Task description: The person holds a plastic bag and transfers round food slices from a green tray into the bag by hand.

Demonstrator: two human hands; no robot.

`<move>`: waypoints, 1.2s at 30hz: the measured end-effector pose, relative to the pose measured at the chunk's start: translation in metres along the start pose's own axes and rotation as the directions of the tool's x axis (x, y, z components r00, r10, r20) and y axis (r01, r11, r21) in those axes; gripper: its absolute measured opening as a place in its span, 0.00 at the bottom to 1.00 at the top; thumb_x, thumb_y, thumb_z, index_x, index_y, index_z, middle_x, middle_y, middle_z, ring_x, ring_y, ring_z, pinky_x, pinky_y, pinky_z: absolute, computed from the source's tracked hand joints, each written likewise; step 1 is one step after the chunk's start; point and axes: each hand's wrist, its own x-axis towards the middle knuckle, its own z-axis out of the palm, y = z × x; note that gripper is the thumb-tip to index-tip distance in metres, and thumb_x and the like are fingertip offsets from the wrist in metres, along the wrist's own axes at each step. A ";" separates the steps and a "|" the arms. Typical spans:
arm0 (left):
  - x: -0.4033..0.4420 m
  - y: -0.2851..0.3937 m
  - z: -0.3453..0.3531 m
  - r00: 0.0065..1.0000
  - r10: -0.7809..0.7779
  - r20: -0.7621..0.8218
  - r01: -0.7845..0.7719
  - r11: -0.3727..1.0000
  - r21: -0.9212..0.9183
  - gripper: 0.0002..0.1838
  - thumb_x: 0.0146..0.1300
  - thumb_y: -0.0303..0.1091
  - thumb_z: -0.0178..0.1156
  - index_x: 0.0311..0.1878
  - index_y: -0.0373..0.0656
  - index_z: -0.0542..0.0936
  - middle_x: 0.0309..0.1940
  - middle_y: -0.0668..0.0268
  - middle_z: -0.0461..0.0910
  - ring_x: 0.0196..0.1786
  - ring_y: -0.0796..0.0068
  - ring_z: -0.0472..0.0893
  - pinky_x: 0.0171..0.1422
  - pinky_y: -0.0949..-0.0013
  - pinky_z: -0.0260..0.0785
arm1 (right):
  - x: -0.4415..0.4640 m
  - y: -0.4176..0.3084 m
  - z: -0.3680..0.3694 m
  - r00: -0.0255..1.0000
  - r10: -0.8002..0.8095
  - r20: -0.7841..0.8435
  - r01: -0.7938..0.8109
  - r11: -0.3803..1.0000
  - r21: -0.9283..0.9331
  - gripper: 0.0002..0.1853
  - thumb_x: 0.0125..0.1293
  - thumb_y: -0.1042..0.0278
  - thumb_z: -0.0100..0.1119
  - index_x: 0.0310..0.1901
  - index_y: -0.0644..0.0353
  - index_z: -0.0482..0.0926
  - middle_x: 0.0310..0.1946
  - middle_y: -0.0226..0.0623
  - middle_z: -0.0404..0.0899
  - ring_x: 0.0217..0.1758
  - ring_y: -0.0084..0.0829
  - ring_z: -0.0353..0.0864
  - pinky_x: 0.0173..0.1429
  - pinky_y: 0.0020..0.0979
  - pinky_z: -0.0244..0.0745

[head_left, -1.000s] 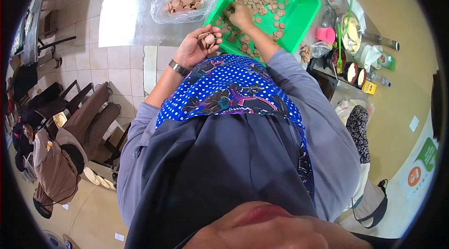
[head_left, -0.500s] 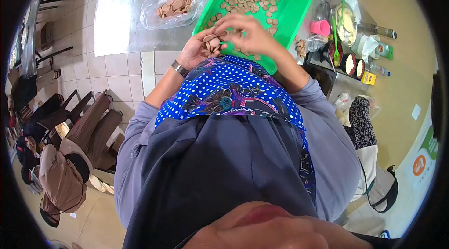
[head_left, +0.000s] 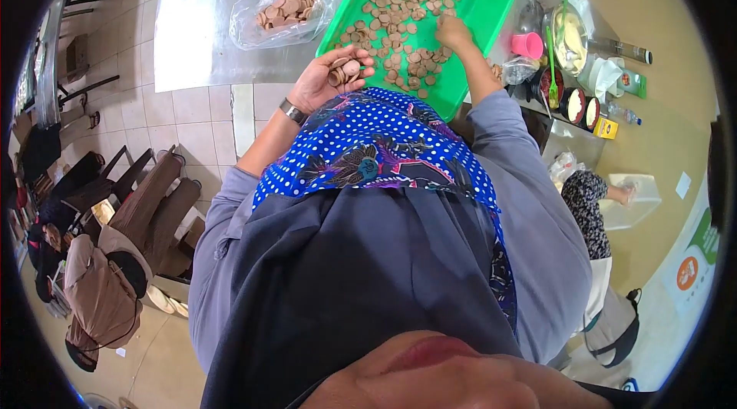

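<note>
A green tray (head_left: 477,6) holds many small round brown discs (head_left: 422,63), spread across its bottom. At the tray's near left corner, my left hand (head_left: 326,80) is cupped palm up around several brown discs (head_left: 349,69). Over the right part of the tray, my right hand (head_left: 453,31) points down with its fingers pressed together; what they hold, if anything, is hidden. Left of the tray lies a clear plastic bag (head_left: 249,25) with more discs (head_left: 288,9) in it.
The metal table (head_left: 192,25) extends to the left. Right of the tray are a pink cup (head_left: 527,45), a bowl with a green utensil (head_left: 570,40), round containers (head_left: 574,104) and a yellow box (head_left: 606,129). People stand at the far left (head_left: 100,286) and lower right (head_left: 595,232).
My right hand went from the tray's left part to my left hand, then over to the tray's right part. The view shifted slightly. A co-worker's hand with a clear container has appeared at right.
</note>
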 end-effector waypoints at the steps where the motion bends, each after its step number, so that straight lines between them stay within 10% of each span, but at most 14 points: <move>1: 0.000 0.000 0.002 1.000 0.005 0.000 -0.005 1.000 -0.003 0.16 0.70 0.40 0.48 0.48 0.35 0.74 0.46 0.57 0.79 0.48 0.65 0.81 0.46 0.68 0.78 | -0.001 0.003 -0.003 0.999 -0.045 0.021 0.044 0.997 0.068 0.17 0.53 0.63 0.63 0.45 0.56 0.78 0.38 0.39 0.81 0.42 0.38 0.81 0.45 0.38 0.75; 3: -0.002 0.000 0.008 0.998 0.050 -0.042 -0.048 0.998 0.040 0.20 0.71 0.41 0.45 0.54 0.34 0.72 0.51 0.54 0.76 0.54 0.61 0.78 0.57 0.61 0.74 | -0.007 -0.003 -0.011 0.994 -0.101 0.040 0.094 0.986 0.135 0.15 0.53 0.64 0.65 0.43 0.56 0.79 0.37 0.36 0.81 0.41 0.35 0.81 0.45 0.35 0.76; 5: 0.000 0.001 0.011 0.999 0.043 -0.025 -0.043 0.999 0.000 0.21 0.71 0.41 0.44 0.56 0.33 0.70 0.53 0.53 0.75 0.56 0.59 0.77 0.60 0.59 0.72 | -0.041 -0.030 -0.046 0.973 -0.216 0.076 0.115 0.750 0.652 0.11 0.54 0.68 0.64 0.40 0.61 0.80 0.32 0.32 0.79 0.36 0.24 0.79 0.42 0.28 0.74; 9: 0.005 0.001 0.015 0.999 0.014 0.041 -0.012 0.999 -0.035 0.22 0.72 0.42 0.42 0.59 0.33 0.68 0.57 0.52 0.72 0.59 0.57 0.74 0.66 0.56 0.66 | -0.110 -0.088 -0.090 0.794 -0.602 -0.082 0.353 0.347 0.869 0.11 0.60 0.70 0.62 0.44 0.61 0.78 0.39 0.30 0.79 0.41 0.19 0.78 0.40 0.22 0.73; 13: 0.011 0.003 0.019 0.996 -0.027 0.089 0.030 0.999 -0.027 0.22 0.72 0.43 0.43 0.58 0.34 0.69 0.52 0.54 0.76 0.57 0.57 0.75 0.62 0.58 0.71 | -0.148 -0.114 -0.123 0.669 -0.736 -0.107 0.464 0.301 0.833 0.13 0.61 0.70 0.60 0.48 0.61 0.78 0.42 0.31 0.79 0.42 0.21 0.78 0.42 0.22 0.74; 15: 0.011 0.001 0.017 1.000 -0.025 0.009 0.024 0.998 0.055 0.21 0.71 0.44 0.45 0.54 0.36 0.71 0.45 0.58 0.78 0.52 0.62 0.78 0.49 0.66 0.78 | -0.143 -0.104 -0.130 0.750 -0.659 0.060 0.256 0.373 0.892 0.16 0.62 0.69 0.60 0.51 0.60 0.77 0.44 0.31 0.80 0.45 0.22 0.78 0.44 0.25 0.75; 17: 0.017 0.000 -0.001 0.997 -0.036 0.064 0.032 0.997 0.066 0.20 0.71 0.44 0.46 0.53 0.36 0.72 0.44 0.59 0.79 0.49 0.65 0.80 0.46 0.68 0.78 | -0.096 -0.070 -0.100 0.791 -0.574 -0.211 0.533 0.479 0.697 0.17 0.60 0.66 0.61 0.51 0.59 0.78 0.45 0.34 0.80 0.47 0.28 0.80 0.45 0.29 0.76; 19: 0.016 0.000 -0.006 0.992 -0.049 0.120 0.040 0.996 0.077 0.20 0.70 0.44 0.48 0.52 0.36 0.73 0.43 0.60 0.79 0.46 0.68 0.81 0.42 0.71 0.79 | -0.067 -0.030 -0.076 0.925 -0.365 -0.106 0.378 0.911 0.166 0.23 0.55 0.66 0.63 0.54 0.54 0.75 0.46 0.35 0.80 0.47 0.37 0.80 0.52 0.37 0.74; 21: 0.010 -0.002 0.001 0.998 -0.053 0.042 0.051 0.998 0.046 0.18 0.70 0.42 0.49 0.50 0.37 0.74 0.40 0.61 0.79 0.42 0.71 0.81 0.36 0.75 0.77 | -0.052 -0.004 -0.049 0.941 -0.338 0.022 0.330 0.901 -0.281 0.24 0.51 0.64 0.64 0.53 0.52 0.75 0.41 0.36 0.80 0.45 0.41 0.79 0.52 0.40 0.73; 25: 0.006 0.000 0.002 0.999 -0.042 0.021 0.042 0.999 0.026 0.18 0.70 0.42 0.49 0.50 0.37 0.74 0.40 0.61 0.80 0.42 0.70 0.81 0.38 0.73 0.78 | -0.026 0.015 -0.002 0.937 -0.348 -0.029 0.310 0.868 -0.387 0.25 0.49 0.65 0.65 0.52 0.53 0.74 0.37 0.36 0.81 0.43 0.42 0.79 0.50 0.40 0.74; 29: 0.005 0.000 -0.008 0.999 -0.019 0.031 0.019 1.000 -0.003 0.18 0.70 0.42 0.47 0.51 0.35 0.74 0.45 0.59 0.79 0.46 0.67 0.81 0.44 0.69 0.78 | -0.021 0.009 -0.027 0.934 -0.211 0.288 0.161 0.969 0.187 0.18 0.51 0.66 0.67 0.44 0.57 0.76 0.35 0.34 0.80 0.40 0.32 0.80 0.41 0.33 0.74; 33: 0.004 -0.002 -0.005 0.999 0.029 0.031 -0.029 1.000 -0.006 0.20 0.71 0.41 0.45 0.55 0.33 0.71 0.52 0.55 0.76 0.54 0.60 0.78 0.55 0.62 0.75 | -0.031 -0.002 -0.055 0.924 -0.307 0.229 -0.008 0.584 0.811 0.14 0.53 0.67 0.69 0.40 0.60 0.78 0.34 0.29 0.80 0.36 0.20 0.78 0.36 0.25 0.73; 36: 0.003 -0.004 0.007 0.998 0.053 0.037 -0.053 0.999 0.003 0.22 0.72 0.41 0.43 0.59 0.33 0.68 0.56 0.52 0.73 0.58 0.55 0.75 0.62 0.56 0.71 | -0.060 -0.034 -0.084 0.890 -0.418 0.183 0.041 0.473 0.880 0.12 0.57 0.68 0.66 0.41 0.61 0.79 0.38 0.30 0.80 0.39 0.20 0.78 0.39 0.25 0.74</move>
